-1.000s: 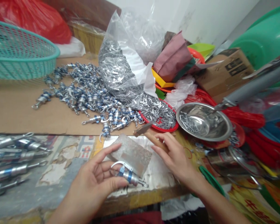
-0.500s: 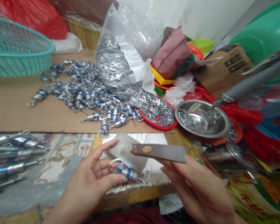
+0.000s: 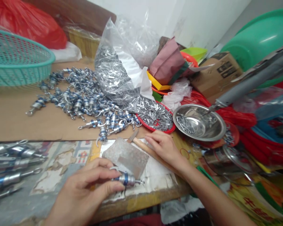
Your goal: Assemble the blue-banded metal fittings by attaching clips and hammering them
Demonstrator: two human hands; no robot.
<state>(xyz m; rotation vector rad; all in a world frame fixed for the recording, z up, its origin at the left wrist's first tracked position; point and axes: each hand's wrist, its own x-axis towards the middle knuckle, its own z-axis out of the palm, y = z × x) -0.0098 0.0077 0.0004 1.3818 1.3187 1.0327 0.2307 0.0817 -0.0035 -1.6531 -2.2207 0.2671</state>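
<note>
A small metal fitting with a blue band [image 3: 126, 180] is pinched in the left grip [image 3: 85, 191], which is closed on it between thumb and fingertips. The fitting is held level, with its pin end pointing away from the palm and its curved hook lying under the fingertips. Just beyond the left grip, a flat grey metal block [image 3: 125, 157] lies on the counter [image 3: 141, 197], and the fitting is held just above the block's near edge.

The right grip [image 3: 165, 149] is laid over a wooden-handled tool [image 3: 142, 147], with the fingers loosely bent across the handle. Whether the handle is actually clasped cannot be told. The tool's metal tip sticks out past the fingers, beside the far corner of the block.

Just ahead of the right grip, a red plate [image 3: 171, 128] heaped with small metal pieces is seen, and a steel bowl [image 3: 198, 124] stands beside it, further to the right. Beyond the left grip, a pile of similar fittings [image 3: 85, 100] is spread over a cardboard sheet [image 3: 14, 124], with a clear bag [image 3: 118, 72] of metal pieces slumped behind it. Far off to the left, a green basket [image 3: 16, 59] is set.
</note>
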